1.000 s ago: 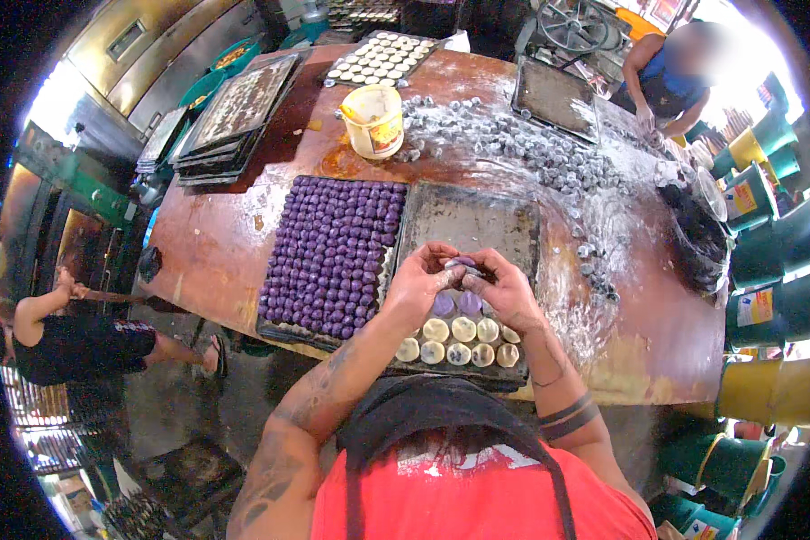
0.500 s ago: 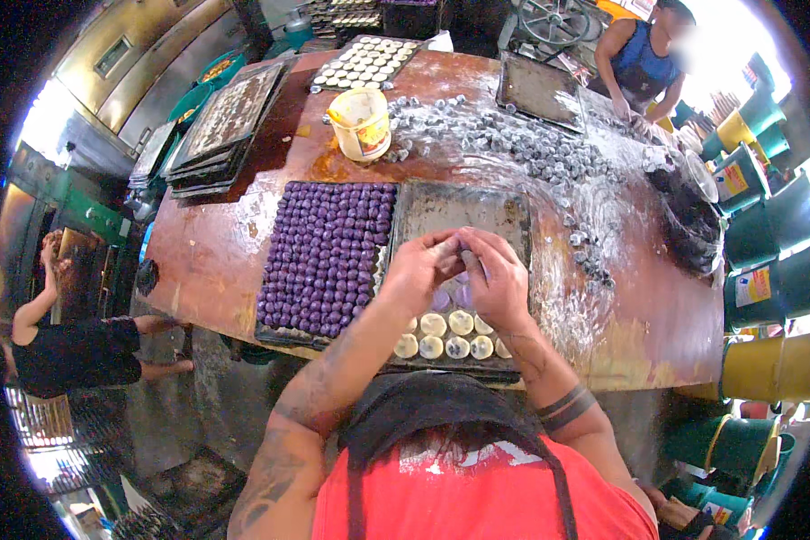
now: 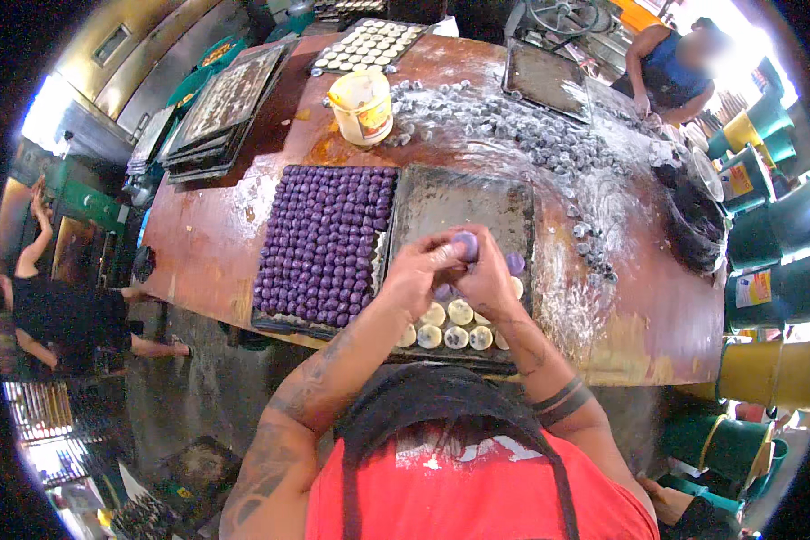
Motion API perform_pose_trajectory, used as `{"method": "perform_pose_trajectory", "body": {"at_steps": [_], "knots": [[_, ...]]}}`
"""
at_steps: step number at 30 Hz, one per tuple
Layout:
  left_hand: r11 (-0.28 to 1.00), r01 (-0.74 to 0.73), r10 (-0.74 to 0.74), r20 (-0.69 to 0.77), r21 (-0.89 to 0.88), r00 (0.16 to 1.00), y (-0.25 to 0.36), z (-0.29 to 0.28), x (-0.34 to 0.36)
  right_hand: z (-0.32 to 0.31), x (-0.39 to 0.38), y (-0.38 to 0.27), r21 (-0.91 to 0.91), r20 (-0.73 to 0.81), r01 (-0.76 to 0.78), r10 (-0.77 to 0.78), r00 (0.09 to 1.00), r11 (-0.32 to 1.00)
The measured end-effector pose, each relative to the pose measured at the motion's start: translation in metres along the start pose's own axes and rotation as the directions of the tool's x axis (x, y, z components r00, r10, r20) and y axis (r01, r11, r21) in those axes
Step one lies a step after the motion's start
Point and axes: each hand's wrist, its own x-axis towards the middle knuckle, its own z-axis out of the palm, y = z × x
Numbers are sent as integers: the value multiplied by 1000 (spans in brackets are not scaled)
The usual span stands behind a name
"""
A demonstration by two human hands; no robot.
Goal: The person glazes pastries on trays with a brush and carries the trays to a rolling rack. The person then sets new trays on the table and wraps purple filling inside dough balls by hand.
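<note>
A pale purple dough ball (image 3: 465,246) is pinched between the fingers of my left hand (image 3: 420,272) and my right hand (image 3: 486,281), both closed. They work above a dark metal tray (image 3: 463,198), whose far half is bare. Flattened cream-coloured dough rounds (image 3: 459,312) sit in rows at its near end, partly hidden by my hands and wrists. Another light purple piece (image 3: 514,263) lies just right of my right hand. Beside this tray, to the left, stands a tray packed with rows of dark purple balls (image 3: 328,243).
A white bucket (image 3: 362,112) stands beyond the trays. Floury dark balls (image 3: 549,139) are scattered to the right. Stacked trays (image 3: 225,112) lie far left, and a tray of pale rounds (image 3: 369,47) at the back. A co-worker (image 3: 661,72) is far right; another person (image 3: 67,306) is left.
The dough ball now shows above my fingers, where it was mostly hidden. A light purple piece has come into sight right of my right hand. The person on the left has shifted.
</note>
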Motion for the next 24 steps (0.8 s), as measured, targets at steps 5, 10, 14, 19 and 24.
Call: {"method": "perform_pose_trajectory", "body": {"at_steps": [5,10,14,19,24], "knots": [[579,-418,568,22,700,823,-26,-54,14,16,13,24,75,187,-250,233,954,965],[382,-89,517,-133,920,846,-17,-66,26,24,28,84,-302,155,-122,174,972,946],[635,-343,602,-165,692,781,-5,-123,36,34,10,84,-711,321,175,94,942,681],[710,-197,424,-187,676,886,11,-128,37,37,16,110,-548,558,621,-308,770,560],[247,1,682,-174,969,710,40,-153,41,-149,118,206,-853,-212,-135,-98,972,505]]}}
